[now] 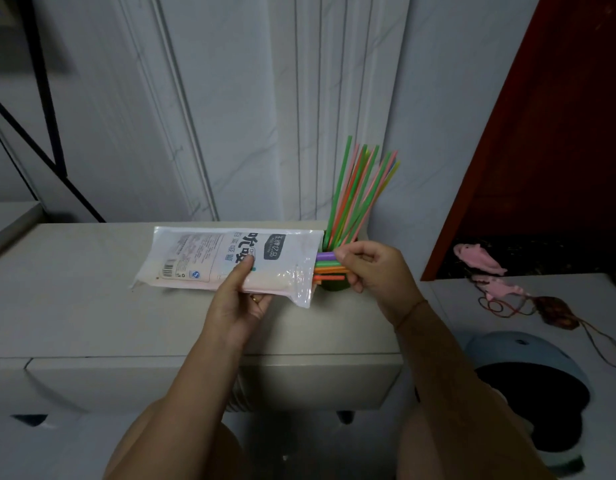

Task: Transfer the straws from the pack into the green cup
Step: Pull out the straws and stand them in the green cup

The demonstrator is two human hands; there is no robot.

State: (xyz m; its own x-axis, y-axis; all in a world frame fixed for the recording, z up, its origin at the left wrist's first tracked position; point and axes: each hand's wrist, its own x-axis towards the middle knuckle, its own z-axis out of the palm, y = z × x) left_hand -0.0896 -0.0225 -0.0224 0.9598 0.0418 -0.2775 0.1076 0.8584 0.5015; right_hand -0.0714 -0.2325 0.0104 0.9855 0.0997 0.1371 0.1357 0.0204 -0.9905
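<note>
Pale cabinet top (pixel 92 306) against a white panelled wall. Left hand (pixel 237 299) grips the pack (pixel 230 261), thumb on top. Right hand (pixel 372 268) pinches straw ends (pixel 329 268) protruding from the pack's mouth. The green cup (pixel 334 288) of upright straws (pixel 355 192) stands just behind its fingers.

Bare forearms (pixel 185 386), a thin cord bracelet (pixel 408 311) round the right wrist, and a small ring (pixel 254 298) on the left hand (pixel 235 306).

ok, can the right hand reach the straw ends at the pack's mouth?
Likely yes: the straw ends jut clear of the pack, the right hand is pinching them, and nothing sits between. The left hand holds the pack.
</note>
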